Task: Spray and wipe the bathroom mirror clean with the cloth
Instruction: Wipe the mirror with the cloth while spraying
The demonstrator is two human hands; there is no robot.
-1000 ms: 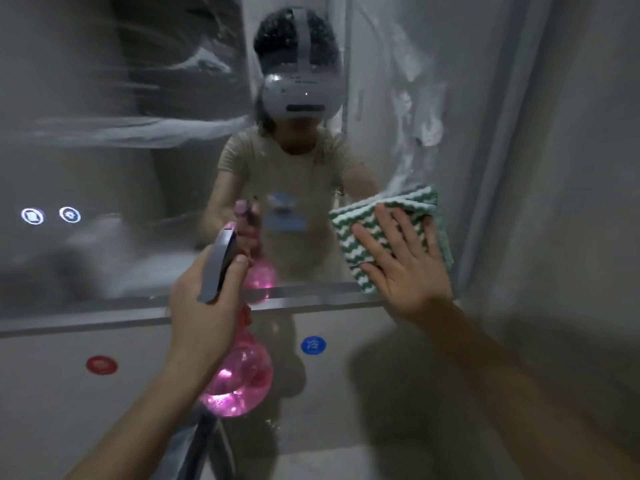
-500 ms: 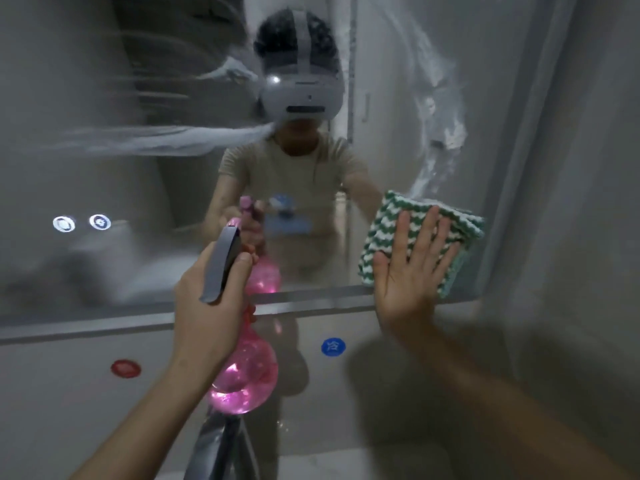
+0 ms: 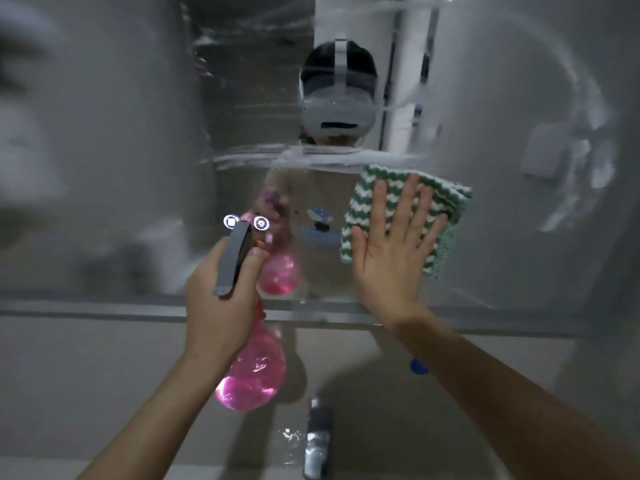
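- Against the lower right part of the large wall-mounted bathroom mirror (image 3: 104, 168), the right hand (image 3: 391, 251) lies flat, fingers straight and spread, pressing the folded green-and-white wavy-striped cloth (image 3: 446, 209) onto the glass.
- The cloth shows above and to the right of the fingers; its lower left part is hidden under the palm.
- Just left of it, in front of the mirror's bottom edge, the left hand (image 3: 221, 303) grips the neck of a translucent pink spray bottle with a round belly (image 3: 252, 372); fingers and thumb curl round it below the grey trigger head (image 3: 235, 258).
- The bottle's belly hangs below the hand, in front of the pale wall panel (image 3: 86, 375) under the mirror.
- The glass is streaked: a pale horizontal smear (image 3: 311, 157) runs across its middle, just above the cloth's top edge, and a curved smear (image 3: 581, 133) arcs toward the mirror's right edge.
- Two small lit round icons (image 3: 246, 222) glow on the glass just above the trigger head.
- The mirror reflects a person wearing a grey headset (image 3: 337, 112), along with the pink bottle.
- A blue round sticker (image 3: 417, 367) sits on the panel, partly hidden behind the right forearm.
- A blurred chrome tap (image 3: 317, 441) stands at the bottom centre.
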